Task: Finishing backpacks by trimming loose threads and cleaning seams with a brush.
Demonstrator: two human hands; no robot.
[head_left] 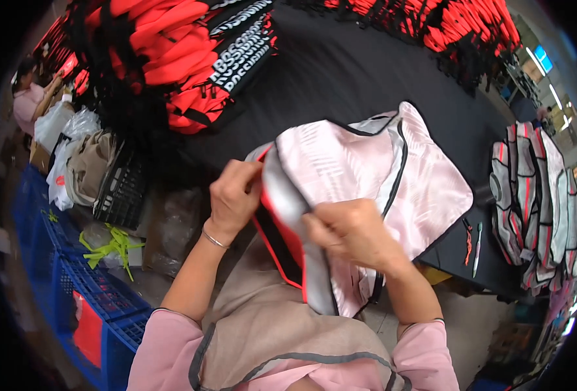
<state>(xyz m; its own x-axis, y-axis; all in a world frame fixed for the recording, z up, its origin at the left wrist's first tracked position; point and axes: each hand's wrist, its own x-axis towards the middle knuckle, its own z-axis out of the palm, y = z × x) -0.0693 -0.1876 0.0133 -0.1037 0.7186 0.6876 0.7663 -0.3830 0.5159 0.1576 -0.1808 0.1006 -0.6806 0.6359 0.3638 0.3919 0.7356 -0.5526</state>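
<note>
Fingers of your left hand (233, 195) and right hand (348, 231) both pinch the pale pink bag piece (366, 169), which lies on the black table (340, 72) at your twelve o'clock. It looks soft, light and floppy, so hold its red-trimmed edge (278, 251).
</note>
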